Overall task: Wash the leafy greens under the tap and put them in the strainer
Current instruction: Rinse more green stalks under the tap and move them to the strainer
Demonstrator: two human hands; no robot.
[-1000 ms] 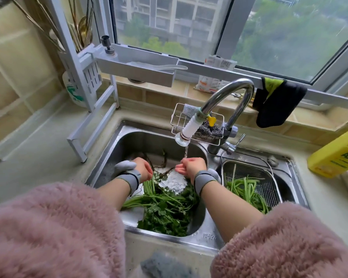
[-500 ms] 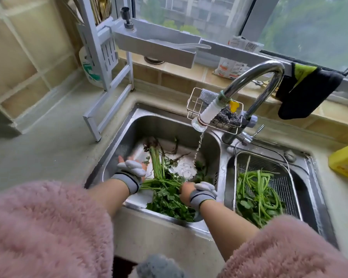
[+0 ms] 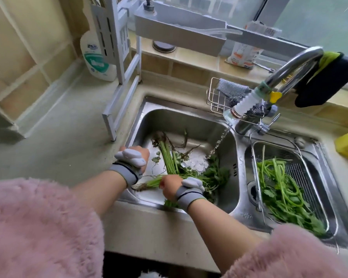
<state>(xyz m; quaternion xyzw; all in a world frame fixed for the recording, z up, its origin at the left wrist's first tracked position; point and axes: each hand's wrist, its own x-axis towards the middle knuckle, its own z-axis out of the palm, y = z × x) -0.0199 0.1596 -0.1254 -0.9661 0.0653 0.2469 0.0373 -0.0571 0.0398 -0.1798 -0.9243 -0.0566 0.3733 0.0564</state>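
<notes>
2 steel sink basins [image 3: 191, 125] — beige counter [image 3: 64, 137], window [image 3: 319, 21]

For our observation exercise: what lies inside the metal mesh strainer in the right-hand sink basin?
Inside the metal mesh strainer lie washed green leafy stalks. Its mesh bottom beneath them is mostly covered; a pink fluffy sleeve hides its near end.

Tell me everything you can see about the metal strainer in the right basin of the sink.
The strainer is a rectangular basket of fine silvery wire mesh with a thicker wire rim. It sits in the smaller right basin of the steel sink. Inside lie washed greens, with long stems pointing away from the person and leaves at the near end. No hand touches it. A pink sleeve hides its near corner.
</notes>
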